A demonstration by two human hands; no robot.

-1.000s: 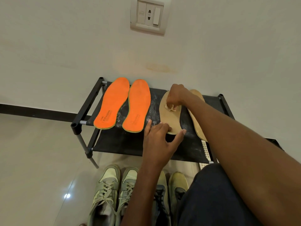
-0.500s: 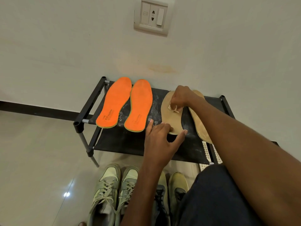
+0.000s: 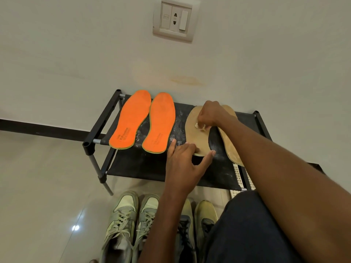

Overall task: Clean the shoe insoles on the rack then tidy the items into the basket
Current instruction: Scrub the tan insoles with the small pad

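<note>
The tan insole [image 3: 196, 133] lies flat on the rack [image 3: 144, 164], to the right of the two orange insoles [image 3: 146, 120] and just left of a second tan insole [image 3: 230, 147]. Its long axis runs from the rack's front edge to the back, heel end nearest the person, toe end toward the wall.

The left hand [image 3: 187, 164] presses spread fingertips on the heel end, apparently to keep the insole from sliding. The right hand [image 3: 209, 113] is closed around a small white wad [image 3: 200, 126], held against the insole's middle, evidently for wiping. The basket cannot be identified with certainty.
</note>
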